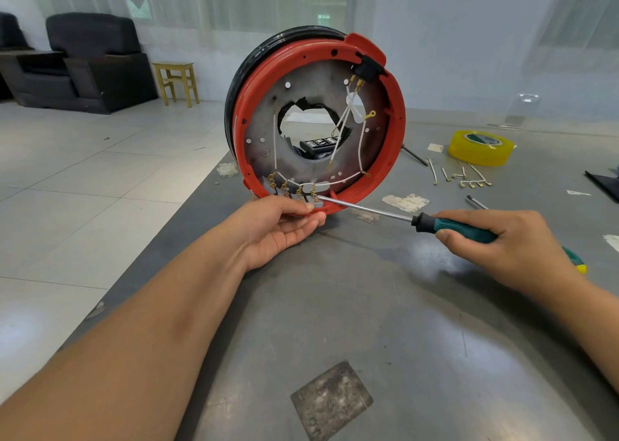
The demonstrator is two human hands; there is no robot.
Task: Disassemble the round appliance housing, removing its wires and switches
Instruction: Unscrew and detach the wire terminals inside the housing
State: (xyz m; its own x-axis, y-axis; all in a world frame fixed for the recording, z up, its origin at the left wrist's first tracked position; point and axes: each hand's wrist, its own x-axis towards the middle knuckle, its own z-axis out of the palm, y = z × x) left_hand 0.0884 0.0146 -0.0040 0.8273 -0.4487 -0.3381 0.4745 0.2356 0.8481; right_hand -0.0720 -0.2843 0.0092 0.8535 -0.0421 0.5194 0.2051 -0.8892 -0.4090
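Standing the housing (pixel 254 82) on edge with our left hand (pixel 278 221) gripping its rim, we steady the switches (pixel 294 191) for the screwdriver (pixel 435 223) clenched in our right hand (pixel 505 239).

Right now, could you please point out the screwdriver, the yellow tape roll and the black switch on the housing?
screwdriver (pixel 469 231): head view, on its green handle.
yellow tape roll (pixel 480 148): head view, on its outer side.
black switch (pixel 367 68): head view, on its body.

one housing (pixel 318 119), one held screwdriver (pixel 435 221), one tape roll (pixel 480 147), one stool (pixel 177 80).
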